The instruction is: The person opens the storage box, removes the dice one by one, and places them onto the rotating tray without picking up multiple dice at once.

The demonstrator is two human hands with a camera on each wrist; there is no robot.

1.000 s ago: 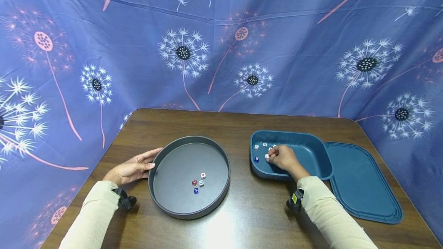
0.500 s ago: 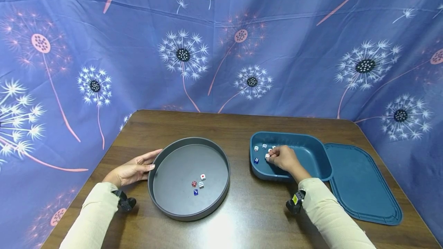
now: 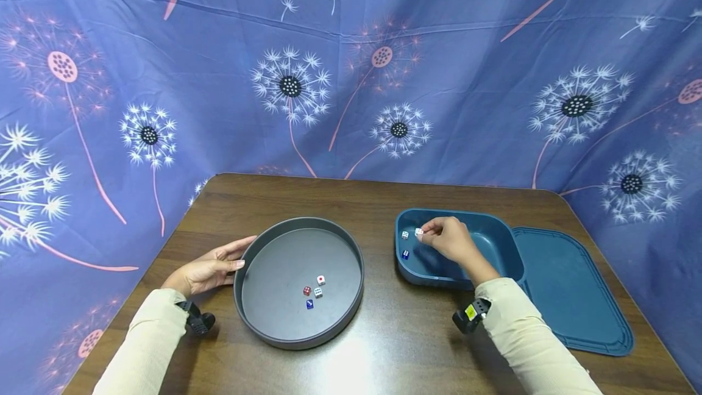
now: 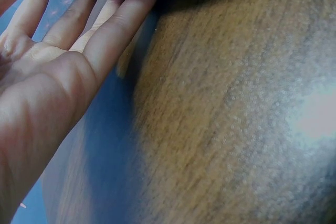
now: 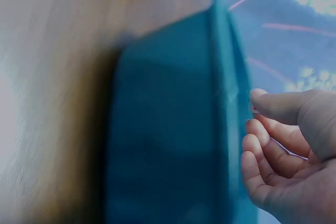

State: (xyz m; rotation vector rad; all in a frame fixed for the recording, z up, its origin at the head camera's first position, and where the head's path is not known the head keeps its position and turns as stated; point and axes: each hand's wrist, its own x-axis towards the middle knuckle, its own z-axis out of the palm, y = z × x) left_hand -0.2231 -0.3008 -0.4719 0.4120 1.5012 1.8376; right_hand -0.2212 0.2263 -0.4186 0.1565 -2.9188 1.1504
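Note:
My right hand (image 3: 454, 240) is over the left part of a blue plastic box (image 3: 496, 247) and pinches a white die (image 3: 419, 232) between thumb and fingertips. In the right wrist view, a sliver of the die shows at the thumb tip, above the box rim (image 5: 226, 93). Another white die (image 3: 404, 234) and a blue die (image 3: 405, 254) lie in the box; the hand hides other spots. My left hand (image 3: 210, 268) rests its extended fingers and thumb against the left side of a round dark grey pan (image 3: 274, 261). Its fingers (image 4: 113, 35) touch the pan's wall from outside.
Inside the pan lie a red die (image 3: 307, 291), a blue die (image 3: 309, 304) and two white dice (image 3: 319, 285). A blue lid (image 3: 576, 297) lies flat right of the box. The wooden table (image 3: 378, 334) ends at a patterned blue cloth (image 3: 351, 78) behind.
My right hand has risen from the box floor with a die pinched, shifting slightly away from me. The left hand and the pan stay in place.

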